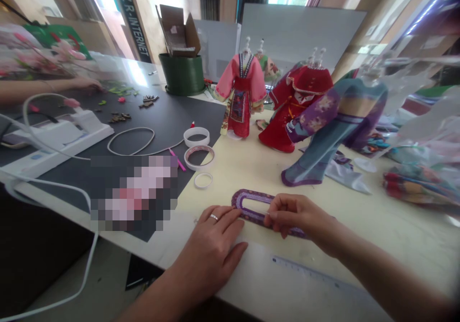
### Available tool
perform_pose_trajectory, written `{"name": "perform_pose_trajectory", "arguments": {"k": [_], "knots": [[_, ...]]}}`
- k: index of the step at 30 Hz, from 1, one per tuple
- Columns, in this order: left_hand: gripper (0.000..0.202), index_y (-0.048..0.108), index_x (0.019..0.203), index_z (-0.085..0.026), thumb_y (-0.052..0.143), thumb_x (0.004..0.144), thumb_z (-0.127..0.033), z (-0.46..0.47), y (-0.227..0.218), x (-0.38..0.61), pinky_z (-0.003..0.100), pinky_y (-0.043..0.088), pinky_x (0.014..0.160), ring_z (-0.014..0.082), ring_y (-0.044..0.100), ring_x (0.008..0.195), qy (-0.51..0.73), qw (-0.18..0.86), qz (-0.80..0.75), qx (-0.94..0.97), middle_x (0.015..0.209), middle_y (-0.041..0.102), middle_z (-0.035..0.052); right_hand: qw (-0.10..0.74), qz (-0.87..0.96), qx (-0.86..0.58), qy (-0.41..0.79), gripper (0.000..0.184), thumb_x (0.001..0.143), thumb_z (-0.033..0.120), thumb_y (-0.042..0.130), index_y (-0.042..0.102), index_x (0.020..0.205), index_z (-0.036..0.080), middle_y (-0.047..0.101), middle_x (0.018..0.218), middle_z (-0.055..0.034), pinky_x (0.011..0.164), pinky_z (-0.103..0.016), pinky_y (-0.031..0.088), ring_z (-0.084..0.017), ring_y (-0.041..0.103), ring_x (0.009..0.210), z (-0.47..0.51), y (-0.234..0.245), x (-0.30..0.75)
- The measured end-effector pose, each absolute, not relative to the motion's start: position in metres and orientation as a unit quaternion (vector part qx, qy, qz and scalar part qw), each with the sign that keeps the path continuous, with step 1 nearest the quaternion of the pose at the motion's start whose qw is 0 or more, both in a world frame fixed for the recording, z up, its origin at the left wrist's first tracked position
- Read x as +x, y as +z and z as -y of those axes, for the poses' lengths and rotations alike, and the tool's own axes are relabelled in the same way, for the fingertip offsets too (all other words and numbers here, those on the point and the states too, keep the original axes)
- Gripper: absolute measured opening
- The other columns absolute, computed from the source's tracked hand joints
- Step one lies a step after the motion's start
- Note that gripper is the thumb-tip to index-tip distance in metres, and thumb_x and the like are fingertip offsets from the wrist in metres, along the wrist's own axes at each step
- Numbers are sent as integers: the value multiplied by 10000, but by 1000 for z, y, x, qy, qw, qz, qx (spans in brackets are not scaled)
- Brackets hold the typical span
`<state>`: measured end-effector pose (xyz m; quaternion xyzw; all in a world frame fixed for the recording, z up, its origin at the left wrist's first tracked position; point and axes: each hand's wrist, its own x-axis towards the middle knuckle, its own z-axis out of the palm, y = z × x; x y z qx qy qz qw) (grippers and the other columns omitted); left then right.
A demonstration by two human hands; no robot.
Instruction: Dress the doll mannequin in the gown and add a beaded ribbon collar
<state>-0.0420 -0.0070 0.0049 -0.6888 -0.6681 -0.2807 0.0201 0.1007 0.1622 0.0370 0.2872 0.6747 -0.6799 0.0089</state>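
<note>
A long purple patterned fabric piece (251,202) with a pale centre strip lies flat on the cream table near the front edge. My left hand (212,238), wearing a ring, rests flat with fingers stretched out, fingertips touching the piece's left end. My right hand (298,214) has its fingers curled and pressed down on the middle and right part of the piece. A clear ruler (305,271) lies just in front of my hands.
Three tape rolls (199,156) lie left of the piece by a pink pen (178,160). Small dolls' robes stand behind: pink (241,92), red (302,106), blue-purple (338,125). A green bucket (182,74) holds a cardboard box. Another person's arm (46,88) works at far left.
</note>
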Motion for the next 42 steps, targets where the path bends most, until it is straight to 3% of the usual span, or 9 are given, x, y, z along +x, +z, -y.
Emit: {"name": "perform_pose_trajectory", "arguments": {"k": [10,42], "knots": [[256,581,1031,-107,504,819,-229,8,3,-41,441,369,927,261,457,1059,-278,29,669,-689,1131,577,116,25,-707,302,-639,78,733,206,568,538,680,157,588,630,-12,463,-195,415,-88,501,523,-161,40,101],[297,565,1088,-115,489,830,-240,7,2,-41,474,318,982,261,444,1124,-260,35,674,-691,1165,574,113,15,-702,278,-656,75,739,191,563,540,677,156,576,621,-6,469,-190,413,-86,495,523,-158,40,101]]}}
